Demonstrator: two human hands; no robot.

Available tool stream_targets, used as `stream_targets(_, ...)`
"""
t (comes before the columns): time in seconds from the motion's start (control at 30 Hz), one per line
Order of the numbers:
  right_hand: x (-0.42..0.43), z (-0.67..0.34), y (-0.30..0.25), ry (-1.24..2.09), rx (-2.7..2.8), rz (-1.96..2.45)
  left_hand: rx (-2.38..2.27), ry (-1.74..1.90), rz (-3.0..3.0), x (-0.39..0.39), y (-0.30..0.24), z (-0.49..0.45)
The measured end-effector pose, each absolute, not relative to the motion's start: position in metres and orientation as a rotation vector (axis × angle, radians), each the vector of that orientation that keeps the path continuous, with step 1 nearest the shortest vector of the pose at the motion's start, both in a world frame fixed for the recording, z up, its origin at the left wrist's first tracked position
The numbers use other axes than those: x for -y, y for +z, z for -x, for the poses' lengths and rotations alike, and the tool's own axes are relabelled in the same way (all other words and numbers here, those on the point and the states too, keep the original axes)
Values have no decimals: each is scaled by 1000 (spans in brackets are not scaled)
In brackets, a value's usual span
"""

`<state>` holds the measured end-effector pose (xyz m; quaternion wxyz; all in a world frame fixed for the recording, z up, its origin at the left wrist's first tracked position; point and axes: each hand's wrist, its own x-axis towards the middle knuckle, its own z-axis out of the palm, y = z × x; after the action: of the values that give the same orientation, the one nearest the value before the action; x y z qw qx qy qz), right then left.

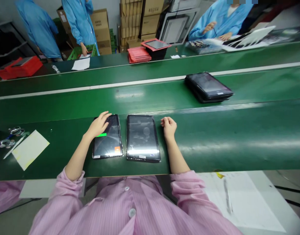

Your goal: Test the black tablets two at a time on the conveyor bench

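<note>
Two dark tablets lie side by side on the green bench in front of me. My left hand (pixel 99 124) rests on the top of the left tablet (pixel 108 140), fingers spread flat over its screen; that tablet carries a green strip and an orange tag. The right tablet (pixel 142 137) is wrapped in glossy film. Just to its right, my right hand (pixel 168 126) sits on the bench with fingers curled in, holding nothing that I can see.
A stack of dark tablets (pixel 208 86) lies on the conveyor belt (pixel 67 104) beyond. A sheet of paper (pixel 30 148) and metal clips (pixel 10 137) lie at the left. Across the line are red trays (pixel 139 54), cardboard boxes and people in blue coats.
</note>
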<state>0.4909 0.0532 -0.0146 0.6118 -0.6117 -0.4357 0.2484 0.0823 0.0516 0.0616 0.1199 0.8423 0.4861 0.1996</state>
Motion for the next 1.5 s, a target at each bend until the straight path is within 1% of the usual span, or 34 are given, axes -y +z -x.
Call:
stream_targets(0.07,-52,-491,-14,579,1000,1410,-1395,330,-2595,-56,68,-106)
stream_targets(0.13,-50,-492,-13,592,982,1409,-1389,174,-2689,-56,72,-122)
stream_targets(0.27,-50,-493,-12,632,948,1395,-1325,61,-2806,-51,79,-130)
stream_targets(0.43,-52,-489,-10,651,952,1389,-1415,219,-2750,-53,73,-128)
stream_targets(0.63,-50,-489,-8,667,929,1381,-1189,252,-2719,-48,68,-117)
stream_targets(0.7,-51,-489,-8,675,912,1370,-1252,319,-2692,-49,72,-111)
stream_targets(0.83,-52,-488,-8,690,905,1362,-1569,517,-2576,-57,74,-100)
stream_targets(0.9,-52,-487,-9,688,905,1361,-1648,588,-2510,-61,71,-97)
stream_targets(1.07,-52,-487,-9,687,898,1352,-1613,656,-2512,-67,67,-98)
stream_targets(1.23,-53,-487,-9,692,912,1356,-1565,684,-2517,-87,81,-105)
stream_targets(1.27,-53,-487,-9,692,915,1361,-1583,667,-2459,-94,83,-107)
stream_targets(1.33,-53,-487,-9,693,922,1372,-1574,512,-2298,-108,83,-112)
stream_targets(1.43,-53,-487,-10,693,924,1374,-1449,220,-2112,-127,77,-120)
stream_targets(1.5,-53,-488,-10,692,923,1372,-1387,142,-2088,-136,74,-124)
